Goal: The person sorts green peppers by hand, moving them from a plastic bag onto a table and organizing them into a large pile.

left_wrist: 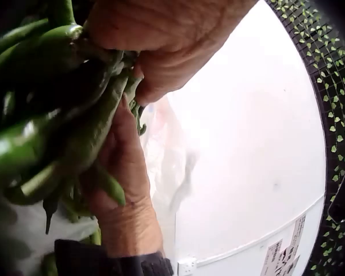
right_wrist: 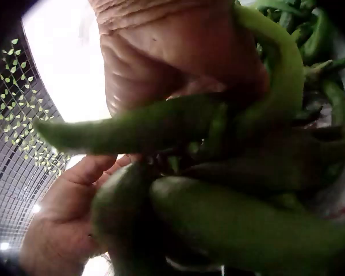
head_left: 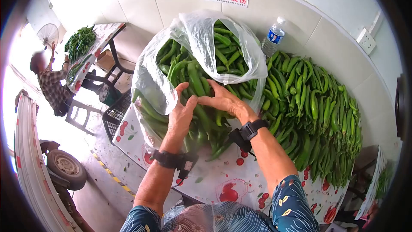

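Observation:
A clear plastic bag [head_left: 193, 30] full of long green peppers [head_left: 195, 77] stands on a table with a cherry-print cover. Both hands are at the bag's near side, gripping a bunch of peppers between them. The left hand [head_left: 181, 114] and the right hand [head_left: 223, 99] meet at the thumbs, fingers curled round the peppers. In the left wrist view, peppers [left_wrist: 98, 115] fill the left side beside both hands. The right wrist view shows the right hand [right_wrist: 172, 57] over peppers [right_wrist: 138, 129], some fingertips hidden behind them.
Right of the bag lies a large heap of green peppers [head_left: 317, 111]. A water bottle [head_left: 274, 38] stands by the wall. At the left, a person in a checked shirt [head_left: 53, 83] sits by another table [head_left: 101, 38] holding more peppers. A black crate [head_left: 116, 114] stands beside the near table.

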Action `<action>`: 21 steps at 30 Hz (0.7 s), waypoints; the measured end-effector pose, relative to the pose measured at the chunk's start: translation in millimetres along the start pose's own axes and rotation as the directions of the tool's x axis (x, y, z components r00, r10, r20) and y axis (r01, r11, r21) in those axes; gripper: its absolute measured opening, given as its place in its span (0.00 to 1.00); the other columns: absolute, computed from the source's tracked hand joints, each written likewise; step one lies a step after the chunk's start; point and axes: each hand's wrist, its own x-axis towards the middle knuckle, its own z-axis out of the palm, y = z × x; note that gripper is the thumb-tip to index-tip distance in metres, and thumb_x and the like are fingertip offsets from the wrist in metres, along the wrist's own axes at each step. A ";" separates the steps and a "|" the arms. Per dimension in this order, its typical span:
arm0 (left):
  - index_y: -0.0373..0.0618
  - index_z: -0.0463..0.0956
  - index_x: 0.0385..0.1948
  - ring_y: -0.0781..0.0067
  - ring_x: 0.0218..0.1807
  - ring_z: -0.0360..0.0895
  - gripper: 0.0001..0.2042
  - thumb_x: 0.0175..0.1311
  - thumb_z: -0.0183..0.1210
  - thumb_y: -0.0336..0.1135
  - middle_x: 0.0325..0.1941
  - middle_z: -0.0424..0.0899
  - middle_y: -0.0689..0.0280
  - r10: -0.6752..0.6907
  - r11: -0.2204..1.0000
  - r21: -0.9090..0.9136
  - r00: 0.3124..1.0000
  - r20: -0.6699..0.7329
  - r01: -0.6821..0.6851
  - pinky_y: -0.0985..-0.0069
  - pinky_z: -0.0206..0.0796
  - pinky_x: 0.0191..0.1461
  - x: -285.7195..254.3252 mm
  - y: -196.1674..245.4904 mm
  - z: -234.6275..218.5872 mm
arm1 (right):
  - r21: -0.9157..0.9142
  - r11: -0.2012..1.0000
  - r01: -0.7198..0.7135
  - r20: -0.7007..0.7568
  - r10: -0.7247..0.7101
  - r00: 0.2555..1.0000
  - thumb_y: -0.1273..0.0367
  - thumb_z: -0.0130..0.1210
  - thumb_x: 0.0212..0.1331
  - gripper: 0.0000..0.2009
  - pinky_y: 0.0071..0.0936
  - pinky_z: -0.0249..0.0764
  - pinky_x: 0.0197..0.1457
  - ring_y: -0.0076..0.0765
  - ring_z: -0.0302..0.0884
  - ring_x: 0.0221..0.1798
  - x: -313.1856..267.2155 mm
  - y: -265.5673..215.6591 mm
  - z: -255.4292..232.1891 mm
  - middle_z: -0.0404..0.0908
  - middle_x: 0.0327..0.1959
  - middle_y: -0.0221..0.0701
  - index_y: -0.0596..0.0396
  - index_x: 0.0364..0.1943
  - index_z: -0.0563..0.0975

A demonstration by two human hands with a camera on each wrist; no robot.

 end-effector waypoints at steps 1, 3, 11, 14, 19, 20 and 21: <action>0.41 0.63 0.61 0.74 0.52 0.71 0.24 0.62 0.56 0.28 0.53 0.74 0.61 -0.013 0.998 -0.060 1.000 -0.012 0.012 0.76 0.66 0.56 -7.0 1.9 4.9 | 0.004 1.000 -0.026 0.015 0.026 1.000 0.57 0.65 0.49 0.40 0.31 0.63 0.66 0.39 0.68 0.63 -8.2 -1.5 -1.3 0.71 0.62 0.44 0.59 0.66 0.62; 0.40 0.66 0.59 0.70 0.55 0.70 0.24 0.59 0.57 0.30 0.55 0.74 0.58 -0.024 0.985 -0.173 0.997 -0.073 0.011 0.73 0.62 0.60 -23.9 11.2 16.0 | 0.013 0.997 -0.077 0.040 0.076 0.996 0.58 0.64 0.51 0.38 0.30 0.63 0.65 0.36 0.70 0.62 -24.7 -1.9 -6.4 0.72 0.61 0.42 0.58 0.66 0.62; 0.41 0.60 0.64 0.74 0.57 0.68 0.22 0.66 0.47 0.24 0.57 0.71 0.61 -0.060 0.935 -0.346 0.997 0.046 0.073 0.76 0.61 0.61 -119.7 41.5 44.0 | 0.112 0.994 0.002 0.153 -0.019 0.988 0.57 0.62 0.55 0.36 0.31 0.59 0.68 0.34 0.65 0.64 -103.4 26.3 -10.2 0.71 0.61 0.39 0.57 0.66 0.62; 0.42 0.56 0.65 0.75 0.56 0.68 0.23 0.67 0.47 0.22 0.59 0.69 0.61 -0.094 0.860 -0.480 0.979 0.182 0.172 0.77 0.61 0.61 -155.6 40.6 50.3 | 0.124 0.992 -0.023 0.205 -0.003 0.979 0.57 0.63 0.54 0.36 0.31 0.60 0.67 0.34 0.66 0.63 -135.3 25.3 -12.8 0.72 0.60 0.38 0.58 0.65 0.62; 0.48 0.55 0.65 0.71 0.61 0.67 0.26 0.66 0.52 0.23 0.61 0.70 0.62 -0.116 0.817 -0.436 0.850 0.514 0.376 0.69 0.58 0.66 -190.9 15.3 30.8 | 0.166 0.986 -0.034 0.246 -0.008 0.969 0.64 0.64 0.52 0.36 0.30 0.58 0.69 0.30 0.64 0.64 -177.0 42.8 -9.2 0.72 0.61 0.34 0.56 0.66 0.62; 0.49 0.53 0.67 0.71 0.61 0.67 0.28 0.66 0.52 0.23 0.61 0.70 0.62 -0.155 0.799 -0.360 0.743 0.651 0.482 0.69 0.56 0.67 -190.1 16.3 21.8 | 0.144 0.989 -0.032 0.241 -0.004 0.971 0.63 0.65 0.51 0.37 0.31 0.59 0.68 0.32 0.66 0.63 -186.9 42.4 -8.0 0.73 0.60 0.36 0.56 0.66 0.62; 0.49 0.52 0.68 0.71 0.61 0.67 0.29 0.66 0.52 0.24 0.61 0.69 0.63 -0.156 0.836 -0.279 0.691 0.706 0.473 0.71 0.59 0.65 -191.1 8.1 16.6 | 0.120 0.992 -0.027 0.237 -0.002 0.972 0.62 0.65 0.50 0.37 0.31 0.61 0.67 0.34 0.68 0.62 -195.8 40.7 -8.1 0.74 0.59 0.38 0.57 0.65 0.62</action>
